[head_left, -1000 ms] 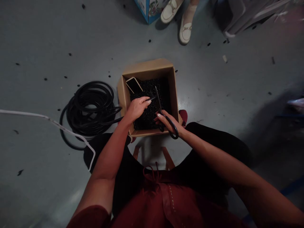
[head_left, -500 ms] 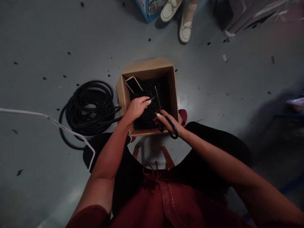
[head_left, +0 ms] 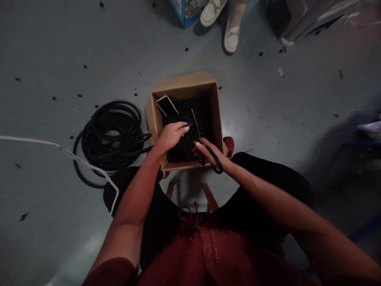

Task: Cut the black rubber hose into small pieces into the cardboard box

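Observation:
Over an open cardboard box (head_left: 184,88), my left hand (head_left: 172,134) is closed on a black hose or tube, whose end (head_left: 189,125) sticks out past my fingertips. The rest of it runs under my wrist to a coil of black hose (head_left: 111,137) on the floor at the left. My right hand (head_left: 208,150) is closed round black-handled scissors (head_left: 196,124), their blades pointing away from me beside the hose end. Many small black pieces (head_left: 186,145) fill the bottom of the box. A phone with a pale edge (head_left: 167,106) lies in its far left corner.
Beyond the box are another person's white shoes (head_left: 231,39) and a blue carton (head_left: 184,16). A plastic stool or chair (head_left: 297,20) stands at the far right. A pale cable (head_left: 77,158) crosses at the left. Black bits (head_left: 85,66) dot the floor (head_left: 44,119).
The scissor blades have swung slightly to the left, near the hose end. Both hands stay almost where they were; the whole view has shifted a little.

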The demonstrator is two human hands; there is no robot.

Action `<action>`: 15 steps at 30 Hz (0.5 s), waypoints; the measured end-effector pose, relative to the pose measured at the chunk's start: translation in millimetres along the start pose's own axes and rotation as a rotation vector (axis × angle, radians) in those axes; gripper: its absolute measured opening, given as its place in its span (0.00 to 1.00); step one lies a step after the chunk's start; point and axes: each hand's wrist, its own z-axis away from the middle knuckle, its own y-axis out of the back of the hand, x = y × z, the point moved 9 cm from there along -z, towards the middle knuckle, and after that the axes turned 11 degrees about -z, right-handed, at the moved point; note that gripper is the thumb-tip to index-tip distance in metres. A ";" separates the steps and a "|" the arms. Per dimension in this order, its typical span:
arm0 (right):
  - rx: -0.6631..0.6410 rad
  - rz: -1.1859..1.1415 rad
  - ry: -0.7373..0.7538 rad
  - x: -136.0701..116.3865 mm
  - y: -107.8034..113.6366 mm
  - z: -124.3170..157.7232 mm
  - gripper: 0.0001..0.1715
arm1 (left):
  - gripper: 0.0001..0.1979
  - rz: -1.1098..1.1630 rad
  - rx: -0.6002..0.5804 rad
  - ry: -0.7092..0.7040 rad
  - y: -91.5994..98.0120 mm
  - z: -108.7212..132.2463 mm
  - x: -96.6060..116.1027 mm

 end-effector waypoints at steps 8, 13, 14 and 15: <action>-0.093 -0.127 -0.043 -4.7 -7.9 3.0 0.28 | 0.18 0.044 -0.044 0.005 -1.0 -0.8 -2.1; -0.102 -0.119 -0.027 -6.3 -8.4 1.1 0.28 | 0.19 0.048 -0.051 -0.021 -1.1 -1.8 -3.8; -0.091 -0.105 -0.025 -5.8 -7.7 0.9 0.28 | 0.19 0.040 -0.052 -0.027 -1.4 -1.8 -3.9; -0.080 -0.090 -0.023 -5.2 -6.8 0.9 0.28 | 0.18 0.033 -0.054 -0.032 -1.9 -1.6 -3.8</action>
